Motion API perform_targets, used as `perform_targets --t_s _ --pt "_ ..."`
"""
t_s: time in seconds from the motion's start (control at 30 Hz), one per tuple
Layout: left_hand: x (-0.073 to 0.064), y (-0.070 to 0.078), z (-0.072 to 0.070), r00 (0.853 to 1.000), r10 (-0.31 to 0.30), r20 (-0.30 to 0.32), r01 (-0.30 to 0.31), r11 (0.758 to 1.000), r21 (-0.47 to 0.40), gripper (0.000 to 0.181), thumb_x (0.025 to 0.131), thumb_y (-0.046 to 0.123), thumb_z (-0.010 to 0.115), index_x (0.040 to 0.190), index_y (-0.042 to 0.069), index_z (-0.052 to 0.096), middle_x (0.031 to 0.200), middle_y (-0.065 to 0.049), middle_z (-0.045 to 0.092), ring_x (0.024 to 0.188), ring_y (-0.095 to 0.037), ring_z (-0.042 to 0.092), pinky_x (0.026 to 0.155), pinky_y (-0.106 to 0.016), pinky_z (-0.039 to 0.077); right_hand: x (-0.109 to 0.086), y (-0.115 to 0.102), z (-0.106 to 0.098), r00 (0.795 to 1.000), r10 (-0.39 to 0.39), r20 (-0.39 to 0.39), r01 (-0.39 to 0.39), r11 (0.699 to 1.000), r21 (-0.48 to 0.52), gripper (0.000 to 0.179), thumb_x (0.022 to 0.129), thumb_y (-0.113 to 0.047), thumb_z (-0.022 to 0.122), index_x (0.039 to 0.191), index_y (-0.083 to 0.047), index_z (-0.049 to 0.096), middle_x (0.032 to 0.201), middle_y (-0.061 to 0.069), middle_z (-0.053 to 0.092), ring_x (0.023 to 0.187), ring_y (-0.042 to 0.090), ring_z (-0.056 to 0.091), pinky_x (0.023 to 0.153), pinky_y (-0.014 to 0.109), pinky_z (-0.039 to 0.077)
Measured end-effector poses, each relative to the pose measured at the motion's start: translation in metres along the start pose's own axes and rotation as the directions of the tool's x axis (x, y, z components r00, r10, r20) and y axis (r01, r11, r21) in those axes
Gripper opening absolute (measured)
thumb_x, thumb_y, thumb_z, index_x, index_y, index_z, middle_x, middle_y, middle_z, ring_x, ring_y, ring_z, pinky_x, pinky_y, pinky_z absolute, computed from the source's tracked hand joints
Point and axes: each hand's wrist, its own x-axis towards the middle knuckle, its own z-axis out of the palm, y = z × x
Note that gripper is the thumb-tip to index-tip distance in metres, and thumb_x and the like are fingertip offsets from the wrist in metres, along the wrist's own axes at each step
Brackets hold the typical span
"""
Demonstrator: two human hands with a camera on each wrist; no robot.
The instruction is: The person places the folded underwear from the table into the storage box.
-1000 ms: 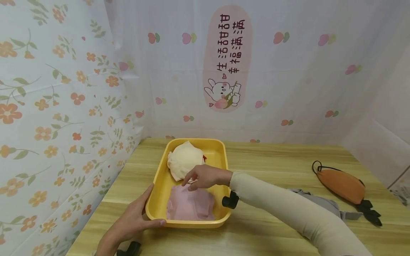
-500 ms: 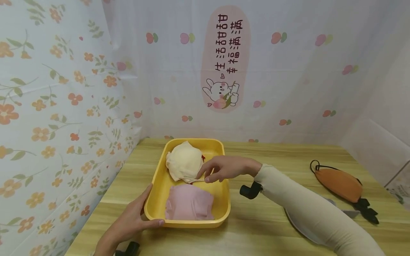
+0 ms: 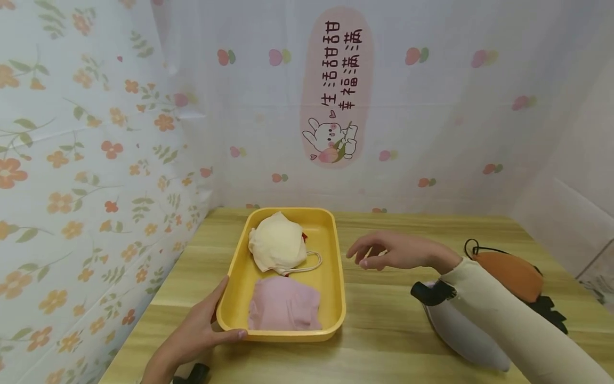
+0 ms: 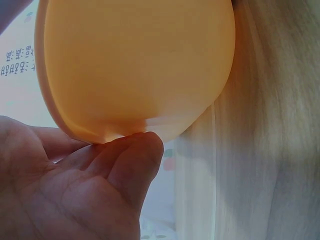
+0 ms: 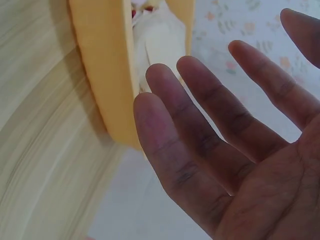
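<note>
Yellow tray (image 3: 278, 336), rounded corners: set lengthwise on the wood-grain table (image 3: 384, 325), between both hands. Left hand (image 3: 201, 326): clasped about the tray's near left corner, fingers along the outer side wall, thumb across the near wall; fingers pressed to the yellow surface in the left wrist view. Right hand (image 3: 400, 249): nothing held; fingers parted and loosely bent, raised over the table just beyond the tray's right rim. Cream cloth piece (image 3: 276, 241): bunched in the far half of the tray, left of the right hand, apart from it; pale cord loop (image 3: 320, 260) trailing toward the right rim. Pink cloth piece (image 3: 283, 304): folded in the near half of the tray, close to the left thumb, wall between. Orange piece (image 3: 510, 274), black-corded: on the table, right of the right hand, partly behind the beige sleeve (image 3: 518, 309). Grey piece (image 3: 462, 338), curved-edged: on the table, partly hidden beneath the right forearm. Printed white sheets (image 3: 431, 122): hung behind and at left.
</note>
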Motion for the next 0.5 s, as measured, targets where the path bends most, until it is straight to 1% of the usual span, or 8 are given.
perform_targets --t_s 0.1,0.2,0.27,0.33,0.43,0.5 --pt "-0.001 -0.002 0.0 1.0 0.009 0.001 -0.009 1.0 -0.008 0.116 0.079 0.035 0.085 0.161 0.0 0.01 0.163 -0.026 0.027 0.141 -0.033 0.046 0.102 -0.014 0.04 -0.014 0.006 0.0 0.999 0.005 -0.045 -0.004 1.0 0.013 0.031 0.102 -0.027 0.059 0.132 -0.017 0.063 0.119 0.006 0.068 0.107 0.019 0.066 0.084 0.031 0.058" --pt "-0.001 -0.002 0.0 1.0 0.007 0.007 -0.007 1.0 0.0 0.116 0.079 0.035 0.085 0.161 0.001 0.01 0.163 -0.025 0.027 0.142 -0.033 0.045 0.103 -0.014 0.039 -0.029 0.012 0.001 0.994 0.001 -0.106 0.0 1.0 0.009 0.032 0.102 -0.026 0.059 0.133 -0.016 0.062 0.12 0.008 0.068 0.105 0.016 0.067 0.082 0.031 0.058" --pt "-0.001 -0.002 0.0 1.0 0.002 0.007 -0.002 1.0 0.015 0.116 0.079 0.036 0.085 0.161 0.001 0.01 0.163 -0.025 0.028 0.143 -0.033 0.044 0.104 -0.016 0.039 -0.039 0.016 0.002 0.988 0.003 -0.152 -0.004 1.0 -0.004 0.032 0.102 -0.026 0.06 0.132 -0.014 0.062 0.119 0.008 0.069 0.102 0.013 0.068 0.081 0.029 0.058" --pt "-0.001 -0.002 0.0 1.0 -0.002 0.002 0.002 0.999 0.039 0.116 0.079 0.038 0.085 0.161 0.001 0.011 0.163 -0.024 0.029 0.143 -0.034 0.043 0.106 -0.019 0.04 -0.048 0.02 0.002 0.98 0.011 -0.198 -0.019 0.999 -0.038 0.032 0.102 -0.026 0.06 0.131 -0.015 0.062 0.117 0.007 0.069 0.101 0.01 0.067 0.08 0.027 0.057" --pt "-0.001 0.0 0.0 1.0 -0.009 -0.007 0.009 0.997 0.075 0.116 0.079 0.04 0.084 0.161 0.002 0.012 0.163 -0.023 0.031 0.144 -0.034 0.042 0.109 -0.025 0.04 -0.062 0.026 0.001 0.969 0.035 -0.244 -0.052 0.997 -0.063 0.032 0.101 -0.027 0.061 0.131 -0.015 0.062 0.118 0.006 0.069 0.103 0.008 0.067 0.079 0.026 0.056" --pt "-0.001 0.001 0.0 1.0 -0.02 -0.008 0.021 0.997 0.08 0.116 0.078 0.041 0.084 0.161 0.002 0.013 0.163 -0.022 0.031 0.145 -0.033 0.041 0.11 -0.027 0.039 -0.072 0.033 0.002 0.963 0.043 -0.266 -0.067 0.995 -0.079 0.031 0.101 -0.027 0.061 0.13 -0.015 0.062 0.121 0.006 0.068 0.106 0.009 0.066 0.079 0.026 0.056"
